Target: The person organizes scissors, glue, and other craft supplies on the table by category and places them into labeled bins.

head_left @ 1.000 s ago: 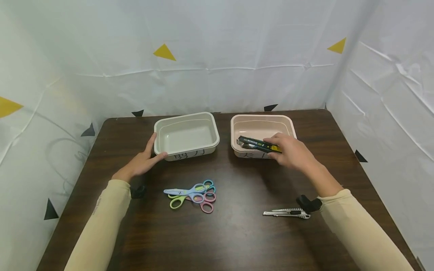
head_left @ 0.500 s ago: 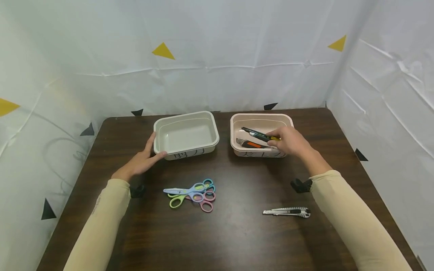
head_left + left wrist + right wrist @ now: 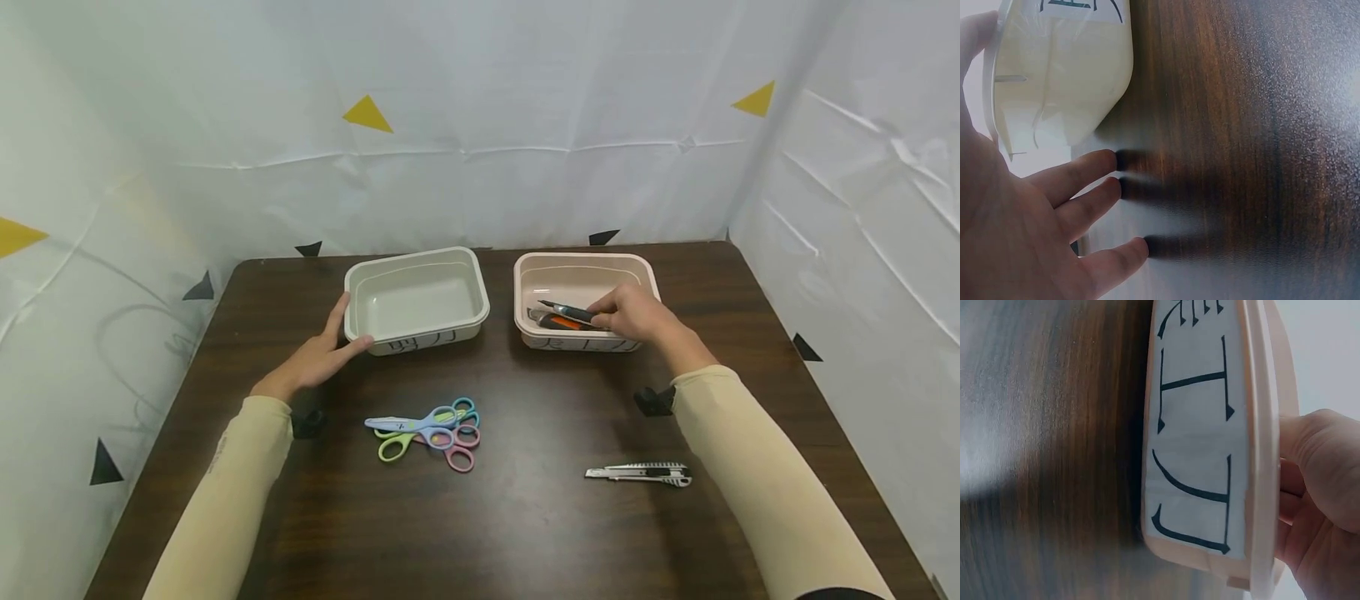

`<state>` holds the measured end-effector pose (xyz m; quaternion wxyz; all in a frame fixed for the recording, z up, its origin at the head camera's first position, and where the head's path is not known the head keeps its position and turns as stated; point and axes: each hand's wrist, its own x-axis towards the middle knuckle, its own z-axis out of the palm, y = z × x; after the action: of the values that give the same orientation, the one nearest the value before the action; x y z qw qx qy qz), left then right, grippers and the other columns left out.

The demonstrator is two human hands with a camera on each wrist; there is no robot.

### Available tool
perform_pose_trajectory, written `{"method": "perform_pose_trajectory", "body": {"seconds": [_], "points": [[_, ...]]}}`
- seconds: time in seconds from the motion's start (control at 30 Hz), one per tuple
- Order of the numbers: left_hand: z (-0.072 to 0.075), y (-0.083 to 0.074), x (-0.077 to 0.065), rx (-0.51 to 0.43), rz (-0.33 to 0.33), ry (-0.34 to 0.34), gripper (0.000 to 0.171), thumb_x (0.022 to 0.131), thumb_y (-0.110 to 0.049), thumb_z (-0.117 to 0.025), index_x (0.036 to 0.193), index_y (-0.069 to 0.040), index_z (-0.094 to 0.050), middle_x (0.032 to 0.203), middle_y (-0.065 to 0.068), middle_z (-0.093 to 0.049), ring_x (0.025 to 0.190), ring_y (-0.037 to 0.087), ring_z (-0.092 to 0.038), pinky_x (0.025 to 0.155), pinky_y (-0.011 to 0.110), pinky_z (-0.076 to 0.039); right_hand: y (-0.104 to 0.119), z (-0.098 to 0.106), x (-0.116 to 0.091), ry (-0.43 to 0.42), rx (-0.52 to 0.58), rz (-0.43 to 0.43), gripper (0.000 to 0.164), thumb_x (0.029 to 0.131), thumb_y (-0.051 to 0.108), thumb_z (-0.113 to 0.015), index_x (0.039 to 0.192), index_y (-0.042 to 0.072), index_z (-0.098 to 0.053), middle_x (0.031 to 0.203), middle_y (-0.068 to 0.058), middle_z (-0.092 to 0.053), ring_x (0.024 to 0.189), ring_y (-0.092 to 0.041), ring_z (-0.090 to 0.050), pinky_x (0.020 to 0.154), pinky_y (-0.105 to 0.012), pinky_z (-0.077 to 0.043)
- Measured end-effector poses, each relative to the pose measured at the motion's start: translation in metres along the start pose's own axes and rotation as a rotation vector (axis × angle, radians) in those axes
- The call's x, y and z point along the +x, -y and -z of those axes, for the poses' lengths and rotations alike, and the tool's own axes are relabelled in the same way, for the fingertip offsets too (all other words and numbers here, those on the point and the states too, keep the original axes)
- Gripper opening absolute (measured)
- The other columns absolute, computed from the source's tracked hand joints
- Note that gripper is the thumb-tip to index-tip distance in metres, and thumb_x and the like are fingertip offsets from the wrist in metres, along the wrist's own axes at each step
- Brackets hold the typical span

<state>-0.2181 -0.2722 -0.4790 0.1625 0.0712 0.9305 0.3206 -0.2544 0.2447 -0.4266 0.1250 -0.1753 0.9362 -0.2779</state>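
Observation:
My left hand (image 3: 315, 360) lies at the left corner of the pale grey bin (image 3: 416, 304), thumb at its front rim and a finger along its side. In the left wrist view, three fingers of that hand (image 3: 1060, 225) spread straight, fingertips at the table. My right hand (image 3: 637, 315) reaches into the pink bin (image 3: 577, 281), pinching a dark utility knife (image 3: 572, 312) low inside. Beneath it lies an orange and black utility knife (image 3: 558, 322). In the right wrist view, the bin's wall hides the knives and my fingertips.
Several pairs of colourful scissors (image 3: 412, 425) lie overlapped on the dark wooden table (image 3: 510, 533), left of centre. A silver utility knife (image 3: 637, 473) lies near my right forearm. A handwritten label (image 3: 1194, 444) covers the pink bin's front. White sheeting (image 3: 480, 192) surrounds the table.
My right hand has lowered the dark utility knife deeper into the pink bin, uncovering the orange one from view. My left hand stays at the grey bin.

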Motion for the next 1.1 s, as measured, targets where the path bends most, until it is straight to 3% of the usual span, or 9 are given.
{"method": "perform_pose_trajectory", "body": {"seconds": [0.17, 0.23, 0.5, 1.1], "points": [[0.0002, 0.0005, 0.0014, -0.006, -0.005, 0.003, 0.092, 0.093, -0.069, -0.045, 0.15, -0.045, 0.024, 0.151, 0.036, -0.026, 0.123, 0.057, -0.044, 0.094, 0.071, -0.035, -0.0011, -0.0016, 0.0015, -0.013, -0.026, -0.017, 0.022, 0.09, 0.007, -0.069, 0.109, -0.003, -0.074, 0.105, -0.016, -0.072, 0.094, -0.026, -0.064, 0.085, -0.046, -0.05], [0.0, 0.0009, 0.0017, -0.007, -0.003, 0.009, 0.093, 0.093, -0.068, -0.045, 0.15, -0.044, 0.024, 0.151, 0.035, -0.025, 0.124, 0.057, -0.043, 0.094, 0.072, -0.035, -0.0014, -0.0026, 0.0023, -0.006, -0.029, -0.03, 0.022, 0.09, 0.008, -0.069, 0.108, -0.003, -0.074, 0.105, -0.016, -0.072, 0.096, -0.028, -0.065, 0.087, -0.048, -0.049], [0.0014, 0.0027, 0.0031, 0.006, -0.002, -0.001, 0.092, 0.093, -0.069, -0.044, 0.149, -0.045, 0.025, 0.149, 0.037, -0.029, 0.123, 0.058, -0.044, 0.094, 0.071, -0.036, -0.003, -0.0049, 0.0066, 0.016, -0.028, -0.089, 0.02, 0.091, 0.008, -0.069, 0.105, -0.004, -0.074, 0.104, -0.017, -0.072, 0.095, -0.03, -0.063, 0.086, -0.048, -0.049], [0.0016, 0.0025, 0.0013, 0.006, 0.001, -0.001, 0.093, 0.093, -0.069, -0.045, 0.15, -0.043, 0.024, 0.148, 0.038, -0.029, 0.122, 0.057, -0.046, 0.094, 0.07, -0.037, -0.0019, -0.0031, 0.0092, 0.045, -0.052, -0.126, 0.018, 0.089, 0.009, -0.071, 0.103, -0.003, -0.074, 0.1, -0.015, -0.072, 0.092, -0.029, -0.063, 0.084, -0.047, -0.049]]}}
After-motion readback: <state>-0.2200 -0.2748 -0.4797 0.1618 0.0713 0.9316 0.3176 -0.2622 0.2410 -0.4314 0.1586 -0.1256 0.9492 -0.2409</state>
